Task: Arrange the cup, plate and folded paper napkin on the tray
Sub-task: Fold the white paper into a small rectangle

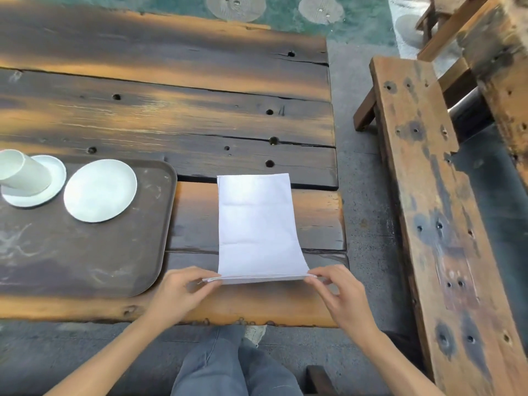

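Head view caught you seated at a dark plank table (200,115), both bare hands low in the frame at the near edge of a white paper napkin (257,227). Your left hand (177,292) was closed in a pinch on the napkin's near left corner, and your right hand (340,295) pinched the near right corner the same way; most of your fingertips were tucked under or behind the paper's edge, so how far they reached beneath it could not be made out. That near edge showed several stacked layers, while the rest of the sheet lay flat on the wood, running up toward the middle of the frame, with faint crease lines across it.

At the left of the frame sat the brown tray (114,267), its left side cut off by the frame edge and its surface marked with pale smears. On its upper part lay an empty white plate (100,191). Just left of it, a white cup (23,172) stood on a second plate (51,178), both clipped by the frame edge. The napkin lay beside the tray, on the table, not touching it.

At the right ran a worn wooden bench (428,210). Your knees in grey trousers (228,367) showed at the bottom.
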